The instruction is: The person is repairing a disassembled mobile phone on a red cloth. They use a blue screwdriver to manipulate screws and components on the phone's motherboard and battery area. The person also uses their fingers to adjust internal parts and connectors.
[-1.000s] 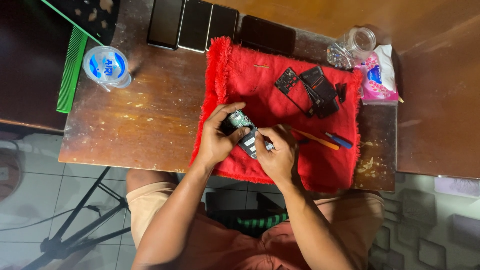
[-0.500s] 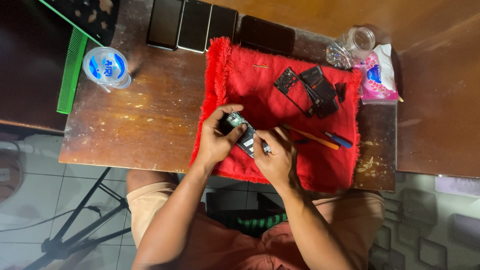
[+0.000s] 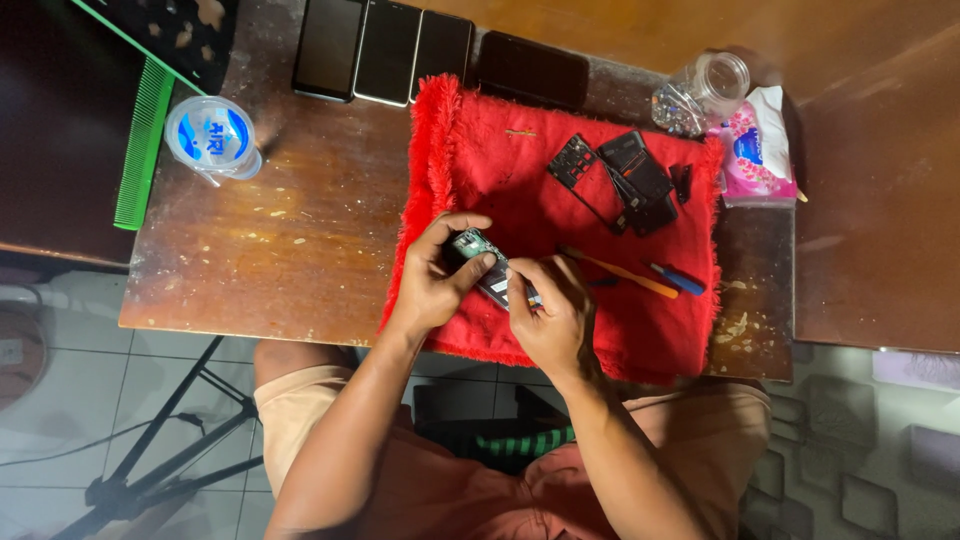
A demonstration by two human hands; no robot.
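- head view looks straight down on a worn brown wooden table with a fluffy red cloth mat spread on its middle.
- the left hand is closed around a small opened phone body with a bare greenish circuit board, thumb across its top edge, fingers curled under it.
- the right hand pinches the lower end of the same phone body, fingertips pressed together on it; whether a small tool sits between them cannot be told.
- the phone body is held just above the red mat, near its front left part, between the two hands.
- a thin orange-handled tool and a blue-handled screwdriver lie on the mat just beside the right hand.
- loose black phone parts, a frame and back pieces, lie on the far right part of the mat, well apart from the hands.
- four dark phones lying flat in a row sit along the far edge of the table.
- a clear plastic jar on its side and a pink and white tissue packet are at the far right corner.
- a sealed water cup with a blue and white lid stands at the left, near a green plastic comb.
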